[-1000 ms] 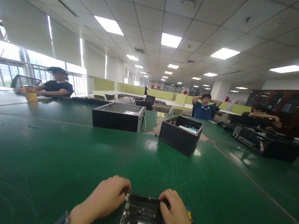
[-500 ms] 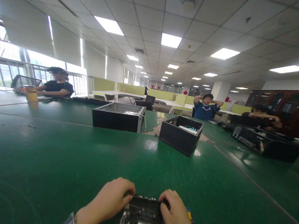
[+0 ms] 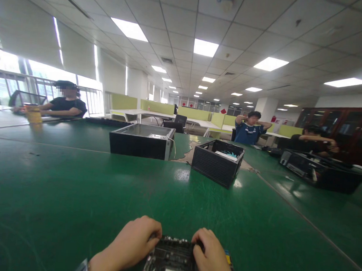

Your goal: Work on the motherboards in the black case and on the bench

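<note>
A dark circuit board (image 3: 173,259) lies on the green table (image 3: 73,194) at the bottom edge of the view, partly cut off. My left hand (image 3: 131,243) rests on the board's far left corner with its fingers curled over the edge. My right hand (image 3: 210,256) covers the far right corner, fingers bent down onto the board. Both hands grip the board's upper edge. A watch strap shows at my left wrist.
Two open black computer cases (image 3: 139,140) (image 3: 217,162) stand further back on the table, a third (image 3: 319,174) at the right. A yellow container (image 3: 33,114) sits far left. Three seated people are beyond the table: one left (image 3: 64,104), one centre (image 3: 249,129), one right (image 3: 315,139).
My left hand has slid slightly right along the board's top edge. The view has tilted a little. Otherwise nothing moved.
</note>
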Available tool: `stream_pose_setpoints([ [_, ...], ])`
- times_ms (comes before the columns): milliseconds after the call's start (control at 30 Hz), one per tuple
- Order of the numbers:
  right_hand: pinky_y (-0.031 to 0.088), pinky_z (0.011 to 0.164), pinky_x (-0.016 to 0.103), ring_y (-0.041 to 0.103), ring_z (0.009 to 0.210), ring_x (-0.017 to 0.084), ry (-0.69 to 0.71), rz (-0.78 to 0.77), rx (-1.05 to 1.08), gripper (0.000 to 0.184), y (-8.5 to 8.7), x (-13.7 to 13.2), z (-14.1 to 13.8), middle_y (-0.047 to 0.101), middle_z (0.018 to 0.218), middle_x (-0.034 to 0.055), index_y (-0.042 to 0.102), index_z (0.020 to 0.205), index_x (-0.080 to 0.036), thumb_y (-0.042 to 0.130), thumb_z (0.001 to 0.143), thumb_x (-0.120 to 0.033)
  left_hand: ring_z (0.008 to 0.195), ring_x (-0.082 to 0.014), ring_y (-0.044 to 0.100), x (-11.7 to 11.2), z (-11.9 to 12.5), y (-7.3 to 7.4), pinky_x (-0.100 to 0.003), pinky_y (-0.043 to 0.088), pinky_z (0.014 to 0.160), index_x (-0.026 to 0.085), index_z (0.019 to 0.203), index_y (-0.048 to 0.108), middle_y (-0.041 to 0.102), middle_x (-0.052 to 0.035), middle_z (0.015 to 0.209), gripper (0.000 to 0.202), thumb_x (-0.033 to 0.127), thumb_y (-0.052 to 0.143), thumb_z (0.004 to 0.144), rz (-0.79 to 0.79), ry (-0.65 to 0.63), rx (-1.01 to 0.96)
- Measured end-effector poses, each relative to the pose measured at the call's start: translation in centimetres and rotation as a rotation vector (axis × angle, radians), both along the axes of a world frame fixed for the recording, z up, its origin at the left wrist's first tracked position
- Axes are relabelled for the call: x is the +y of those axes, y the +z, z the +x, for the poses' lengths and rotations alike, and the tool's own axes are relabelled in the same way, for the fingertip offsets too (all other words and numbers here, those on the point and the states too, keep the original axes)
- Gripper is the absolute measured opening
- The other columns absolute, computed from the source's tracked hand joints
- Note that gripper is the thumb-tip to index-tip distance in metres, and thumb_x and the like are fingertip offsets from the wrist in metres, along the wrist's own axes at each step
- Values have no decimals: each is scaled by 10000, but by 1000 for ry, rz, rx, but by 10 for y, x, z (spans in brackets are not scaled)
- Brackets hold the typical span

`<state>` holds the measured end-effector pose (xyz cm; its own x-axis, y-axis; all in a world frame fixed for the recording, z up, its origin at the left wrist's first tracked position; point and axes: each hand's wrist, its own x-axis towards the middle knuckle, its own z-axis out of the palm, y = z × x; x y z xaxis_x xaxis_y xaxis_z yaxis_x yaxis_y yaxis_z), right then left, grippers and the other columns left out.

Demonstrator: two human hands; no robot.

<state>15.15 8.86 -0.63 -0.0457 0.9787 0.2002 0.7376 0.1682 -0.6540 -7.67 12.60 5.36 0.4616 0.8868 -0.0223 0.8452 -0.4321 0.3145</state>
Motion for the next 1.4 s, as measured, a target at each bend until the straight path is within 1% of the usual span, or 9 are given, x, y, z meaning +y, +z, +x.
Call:
stream_pose_setpoints([
  [467,361,769,261,533,847,170,-5,-5,-83,197,-1,3,1,611,818,12,555,738,-206,419,694,-71,863,-211,594,-2,3,-1,-308,413,725,259,802,657,681,-15,873,239,203,463,674,29,44,25],
  [600,362,764,261,532,851,173,-16,-6,-83,216,-5,3,-1,611,827,13,570,767,-206,435,673,-65,884,-209,590,-1,1,-4,-315,422,757,262,861,659,676,-9,910,289,181,473,653,0,26,-10],
  [700,364,792,276,534,892,189,-20,16,-67,237,-2,2,-2,622,896,24,598,871,-214,489,690,-105,955,-205,569,-5,4,-1,-320,415,843,252,951,652,658,-14,980,322,197,520,663,4,-2,-110],
  [800,361,833,298,523,976,212,6,72,-62,247,18,-3,0,622,1007,40,607,977,-227,556,737,-198,1015,-201,538,-13,17,7,-322,387,912,235,1013,629,633,-24,1047,313,252,566,707,36,13,-273],
  [933,357,812,301,527,944,202,60,166,-148,128,70,-17,3,631,957,21,619,879,-238,571,761,-242,925,-187,540,-28,48,14,-302,403,839,215,859,630,635,-19,936,157,294,585,730,-20,10,-424],
  [1033,348,760,308,539,876,199,103,178,-296,95,100,-29,0,638,885,11,626,824,-249,570,748,-264,885,-185,525,-34,69,11,-299,400,783,202,741,592,624,-26,884,51,217,560,703,4,-9,-440],
  [1100,344,722,313,558,847,208,125,103,-403,115,106,-35,-5,648,863,15,634,813,-251,556,730,-263,898,-197,510,-35,76,7,-313,393,777,202,726,577,616,-37,908,57,184,548,680,23,-3,-376],
  [1233,338,624,306,617,787,231,108,-84,-526,184,87,-31,-13,674,864,47,650,834,-237,512,712,-250,977,-225,485,-33,72,1,-345,369,823,210,741,592,608,-37,959,97,185,565,651,0,-17,-231],
  [1400,356,591,305,653,768,257,24,-38,-597,228,55,-14,-13,682,862,81,646,863,-218,456,739,-192,984,-219,488,-32,64,-2,-351,360,833,207,741,609,609,-43,938,79,211,536,711,34,16,-219],
])
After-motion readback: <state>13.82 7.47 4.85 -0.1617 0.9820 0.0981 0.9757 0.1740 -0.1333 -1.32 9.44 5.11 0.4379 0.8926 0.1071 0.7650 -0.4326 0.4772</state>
